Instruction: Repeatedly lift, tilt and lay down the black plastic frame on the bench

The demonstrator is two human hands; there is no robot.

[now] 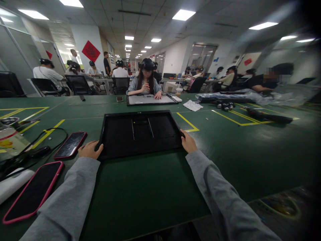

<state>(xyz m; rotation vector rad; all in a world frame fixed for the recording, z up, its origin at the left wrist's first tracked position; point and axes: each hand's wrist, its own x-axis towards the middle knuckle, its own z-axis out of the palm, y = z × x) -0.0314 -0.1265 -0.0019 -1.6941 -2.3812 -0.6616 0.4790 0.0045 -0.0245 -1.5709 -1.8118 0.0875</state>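
Observation:
A wide black monitor casing [117,135], a shallow rectangular shell with a raised rim, lies in front of me on the green table [147,194]. Two thin silvery strips show in its middle. My left hand [90,149] is closed on its left edge near the lower corner, the thumb over the rim. On the opposite side, my right hand [188,141] grips the right edge, its fingers partly hidden by the rim. Just left of my left hand lies a phone in a red case [70,145].
A larger pink-cased phone [35,192], cables [40,152] and a bottle [11,142] crowd the left side. Across the table a person [145,82] sits at a grey panel [150,99]. Crumpled tissue [193,105] and a black tool-like object [268,115] lie to the right.

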